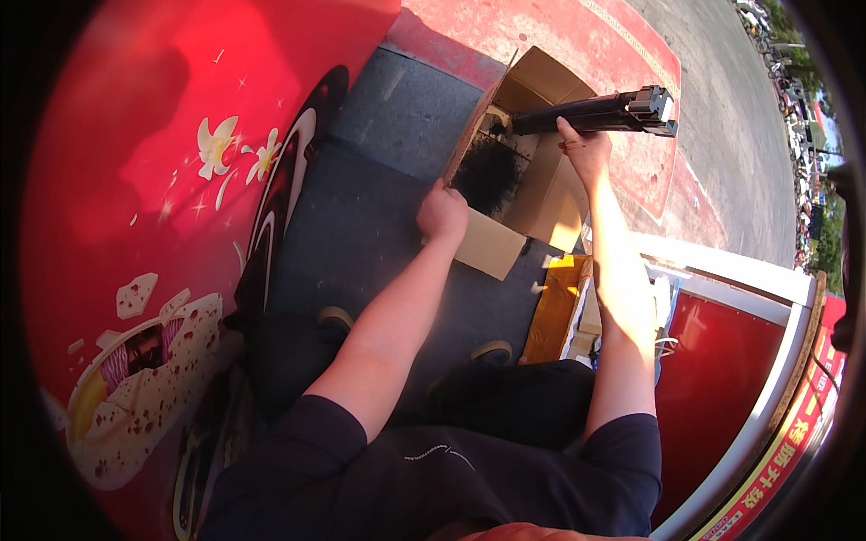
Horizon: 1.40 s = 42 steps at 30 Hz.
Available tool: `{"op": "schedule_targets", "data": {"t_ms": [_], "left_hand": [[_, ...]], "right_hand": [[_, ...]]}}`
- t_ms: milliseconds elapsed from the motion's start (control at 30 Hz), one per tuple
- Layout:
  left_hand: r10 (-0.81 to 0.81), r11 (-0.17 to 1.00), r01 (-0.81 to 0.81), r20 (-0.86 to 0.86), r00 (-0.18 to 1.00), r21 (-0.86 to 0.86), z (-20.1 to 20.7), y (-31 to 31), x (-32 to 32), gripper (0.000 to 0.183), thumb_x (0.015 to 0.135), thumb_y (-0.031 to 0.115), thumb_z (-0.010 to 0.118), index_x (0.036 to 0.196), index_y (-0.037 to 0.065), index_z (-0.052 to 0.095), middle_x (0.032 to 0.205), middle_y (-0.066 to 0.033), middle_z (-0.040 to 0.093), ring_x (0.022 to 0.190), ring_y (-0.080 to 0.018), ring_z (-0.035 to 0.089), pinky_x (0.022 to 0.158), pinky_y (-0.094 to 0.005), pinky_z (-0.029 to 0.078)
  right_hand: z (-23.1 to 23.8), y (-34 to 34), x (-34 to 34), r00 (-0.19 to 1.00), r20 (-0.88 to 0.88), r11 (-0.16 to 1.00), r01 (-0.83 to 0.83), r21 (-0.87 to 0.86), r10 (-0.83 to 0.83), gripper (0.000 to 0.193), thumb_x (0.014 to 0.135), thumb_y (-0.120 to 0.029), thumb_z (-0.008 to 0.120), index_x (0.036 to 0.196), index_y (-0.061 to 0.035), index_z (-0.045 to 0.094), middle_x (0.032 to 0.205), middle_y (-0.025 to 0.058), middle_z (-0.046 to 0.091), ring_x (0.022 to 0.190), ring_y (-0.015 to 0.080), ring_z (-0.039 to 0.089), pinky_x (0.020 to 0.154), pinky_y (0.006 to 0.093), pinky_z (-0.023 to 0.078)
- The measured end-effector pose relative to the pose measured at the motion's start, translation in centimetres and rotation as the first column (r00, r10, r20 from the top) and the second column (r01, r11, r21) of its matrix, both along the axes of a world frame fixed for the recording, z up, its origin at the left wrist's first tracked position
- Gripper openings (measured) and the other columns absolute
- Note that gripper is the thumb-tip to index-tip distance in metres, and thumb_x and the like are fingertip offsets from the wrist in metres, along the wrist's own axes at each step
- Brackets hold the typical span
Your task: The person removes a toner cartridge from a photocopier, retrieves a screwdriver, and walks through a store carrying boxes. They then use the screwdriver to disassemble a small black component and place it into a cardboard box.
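An open cardboard box (550, 194) stands on the dark floor in front of me, its flaps spread. Loose black powder (489, 174) covers much of its bottom. My left hand (442, 214) is closed on the near left edge of the box. In my right hand (588, 153) is a long black toner cartridge (603, 114), held over the right side of the box. Its left end points down over the opening, and the end with grey and black fittings sticks out to the right, past the box. My right fingers are partly hidden beneath the cartridge.
To my left rises a red panel (135, 207) printed with flowers and food. A second box with yellow-orange tape (552, 311) stands by my right forearm, with small items in it. Farther right is a white frame (722, 270) around a red panel. Red matting (451, 32) lies beyond the box.
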<state>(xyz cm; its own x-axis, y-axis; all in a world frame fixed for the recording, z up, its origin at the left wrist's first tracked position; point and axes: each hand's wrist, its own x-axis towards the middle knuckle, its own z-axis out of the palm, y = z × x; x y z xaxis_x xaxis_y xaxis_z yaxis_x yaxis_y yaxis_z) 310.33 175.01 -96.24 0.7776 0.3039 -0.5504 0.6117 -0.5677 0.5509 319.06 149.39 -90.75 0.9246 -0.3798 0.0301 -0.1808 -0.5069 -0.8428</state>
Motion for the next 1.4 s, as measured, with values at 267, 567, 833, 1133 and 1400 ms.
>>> {"op": "schedule_targets", "data": {"t_ms": [267,567,833,1133,1400], "left_hand": [[0.032,0.999,-0.032,-0.014,0.999,-0.022,0.0,-0.2,0.0,0.044,0.092,0.029,0.047,0.128,0.014,0.067,0.112,-0.0174,0.072,0.105,-0.0359,0.068,0.093,-0.0447,0.053],[0.063,0.998,-0.062,0.014,0.998,-0.016,-0.1,-0.5,0.0,0.042,0.091,0.028,0.047,0.126,0.015,0.068,0.110,-0.0178,0.072,0.103,-0.0373,0.068,0.091,-0.0460,0.053],[0.070,0.997,-0.071,-0.018,0.997,-0.043,0.5,0.6,-0.2,0.042,0.091,0.027,0.047,0.123,0.014,0.070,0.111,-0.0170,0.072,0.105,-0.0371,0.068,0.093,-0.0449,0.053],[0.050,0.999,-0.050,-0.027,0.998,0.000,0.3,2.0,-0.7,0.041,0.090,0.028,0.049,0.122,0.014,0.070,0.112,-0.0173,0.072,0.105,-0.0374,0.068,0.093,-0.0451,0.052],[0.112,0.993,-0.111,0.001,0.994,-0.033,0.4,1.7,-0.9,0.039,0.090,0.028,0.050,0.122,0.016,0.070,0.109,-0.0177,0.072,0.103,-0.0381,0.068,0.091,-0.0462,0.053]], "right_hand": [[-0.8,-0.2,-1.5,0.993,-0.087,0.989,0.088,0.120,-0.078,0.033,0.087,-0.020,0.079,0.108,0.0003,0.064,0.088,0.0077,0.069,0.061,0.0145,0.065,0.052,0.0269,0.053],[-0.3,0.0,-2.3,0.990,-0.028,0.979,0.143,0.144,-0.141,0.033,0.084,-0.012,0.081,0.107,0.0013,0.062,0.084,0.0072,0.070,0.064,0.0135,0.062,0.056,0.0280,0.050],[5.0,2.7,-2.3,1.000,-0.021,0.971,0.022,0.238,-0.018,0.030,0.087,-0.016,0.079,0.107,-0.0002,0.064,0.083,0.0059,0.069,0.060,0.0134,0.064,0.051,0.0262,0.051],[-1.5,9.2,1.4,0.990,-0.135,0.997,0.054,0.047,-0.047,0.034,0.087,-0.021,0.079,0.107,0.0042,0.067,0.090,0.0079,0.072,0.069,0.0147,0.067,0.057,0.0304,0.056],[1.5,8.3,0.8,1.000,-0.008,0.999,-0.020,0.034,0.020,0.034,0.083,-0.030,0.080,0.103,-0.0022,0.074,0.092,0.0115,0.076,0.089,0.0193,0.073,0.081,0.0329,0.055]]}}
